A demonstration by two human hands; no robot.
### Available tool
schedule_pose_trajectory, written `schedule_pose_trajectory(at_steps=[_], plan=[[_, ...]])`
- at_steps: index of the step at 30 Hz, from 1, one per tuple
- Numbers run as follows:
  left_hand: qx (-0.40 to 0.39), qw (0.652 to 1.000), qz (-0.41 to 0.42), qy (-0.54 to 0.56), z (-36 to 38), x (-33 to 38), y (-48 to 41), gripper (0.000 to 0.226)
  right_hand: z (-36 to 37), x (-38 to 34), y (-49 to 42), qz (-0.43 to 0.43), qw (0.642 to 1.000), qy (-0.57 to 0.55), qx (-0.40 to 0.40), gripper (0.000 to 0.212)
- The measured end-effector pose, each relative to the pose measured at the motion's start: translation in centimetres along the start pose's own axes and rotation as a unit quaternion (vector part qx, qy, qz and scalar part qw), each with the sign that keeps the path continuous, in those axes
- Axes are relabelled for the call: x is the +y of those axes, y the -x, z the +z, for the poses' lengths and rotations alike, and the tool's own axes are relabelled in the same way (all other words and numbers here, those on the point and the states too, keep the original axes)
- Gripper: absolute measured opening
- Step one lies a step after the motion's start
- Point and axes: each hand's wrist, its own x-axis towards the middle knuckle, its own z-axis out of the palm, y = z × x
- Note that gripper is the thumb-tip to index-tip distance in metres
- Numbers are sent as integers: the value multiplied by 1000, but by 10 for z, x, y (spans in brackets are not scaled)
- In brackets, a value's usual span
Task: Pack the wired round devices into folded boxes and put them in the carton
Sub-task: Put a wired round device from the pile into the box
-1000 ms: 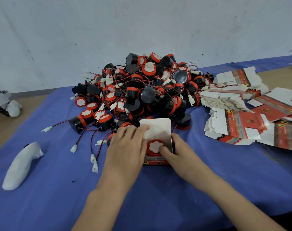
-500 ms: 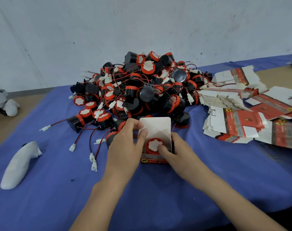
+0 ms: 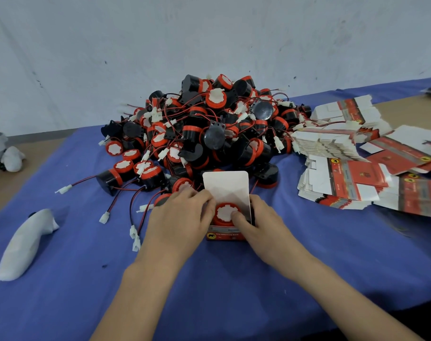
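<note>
The round device (image 3: 225,214) now sits lower in the small box (image 3: 225,235), lid flap up. The right hand (image 3: 261,225) presses it; the left hand (image 3: 182,217) grips the box side, apparently tucking wire. Closing comes next.

Device (image 3: 225,214) in box (image 3: 224,236), before heap (image 3: 209,129)

Both forearms are bare up to the picture's lower edge, with no sleeves in view. The left hand (image 3: 182,225) and right hand (image 3: 266,228) wear no gloves, rings, watch or wristband above the fingers (image 3: 235,215).
</note>
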Motion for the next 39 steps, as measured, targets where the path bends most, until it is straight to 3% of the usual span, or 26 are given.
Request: schedule_pose_trajectory(at_steps=[4, 14, 18, 21, 24, 28, 35, 39], plan=[[-21, 1000, -5, 19, 1, -2, 0, 23, 0, -2, 1, -1, 1000, 7, 0, 19], [-47, 995, 6, -91, -9, 7, 0, 38, 0, -4, 4, -4, 999, 39, 3, 12], [-53, 996, -4, -69, -6, 8, -6, 37, 1, -4, 4, -8, 1000, 29, 5, 15], [-50, 998, -15, -40, 0, 12, -11, 24, 2, -3, 4, -7, 1000, 22, 11, 14], [-59, 995, -49, 61, 4, 11, -9, 14, 2, -2, 3, -7, 1000, 19, 13, 15], [-139, 973, -69, 168, 0, -2, -6, 10, 1, -1, 4, -12, 1000, 24, 10, 13], [-160, 974, -52, 149, -6, -4, -6, 6, 5, -1, 5, -5, 1000, 25, 18, 16], [-188, 971, -49, 143, -11, -5, -10, 21, 6, -3, 3, 14, 999, 20, 22, 26]])
